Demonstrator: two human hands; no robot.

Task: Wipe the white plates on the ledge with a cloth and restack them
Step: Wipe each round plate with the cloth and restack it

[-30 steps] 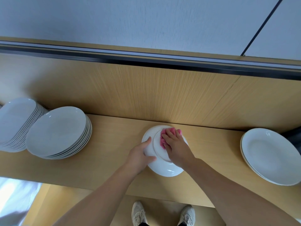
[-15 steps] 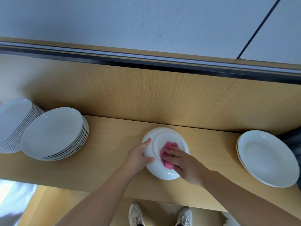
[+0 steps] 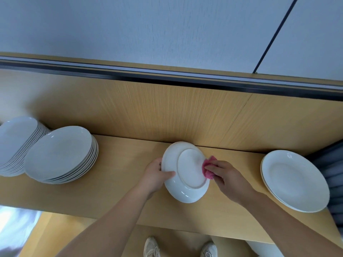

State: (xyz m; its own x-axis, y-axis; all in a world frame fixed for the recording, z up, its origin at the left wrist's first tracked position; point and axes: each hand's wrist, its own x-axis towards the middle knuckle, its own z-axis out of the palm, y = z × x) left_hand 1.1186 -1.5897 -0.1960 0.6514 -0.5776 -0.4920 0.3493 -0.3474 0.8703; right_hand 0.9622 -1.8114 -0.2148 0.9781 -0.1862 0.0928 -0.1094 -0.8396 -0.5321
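- Three groups of white plates stand on the wooden ledge [image 3: 115, 197]. A tall stack [image 3: 16, 143] sits at the far left edge of the view. A second stack [image 3: 61, 154] is just beside it on the right and overlaps it from this angle. A low stack [image 3: 295, 179] of only a few plates is well apart at the right end.
- All three stacks sit face up, and each top plate shows a bare white well.
- One single plate [image 3: 189, 171] is held over the middle of the ledge, between the second stack and the low stack. It is tilted, with its underside and round foot ring facing the camera. Whether its lower rim touches the wood cannot be told.
- The left hand [image 3: 156, 176] has a firm grip on the plate's left rim, with the thumb lying across the underside and the fingers curled behind the rim.
- The right hand [image 3: 229, 179] has a narrow grip, pinching a bunched pink cloth [image 3: 208, 168] between thumb and fingertips.
- The cloth touches the plate's right rim, just outside the foot ring. It is on the side opposite the left hand's grip.
- Both forearms reach in from the lower edge of the view, one on each side of the plate.
- Behind the ledge rises a wood-grain panel [image 3: 167, 112], topped by a dark rail [image 3: 167, 78] and a pale wall [image 3: 148, 30].
- Below the ledge's front edge, two light shoes [image 3: 151, 247] stand on the floor.
- A grey ribbed shape [image 3: 334, 175] shows at the far right, and what it is cannot be told.
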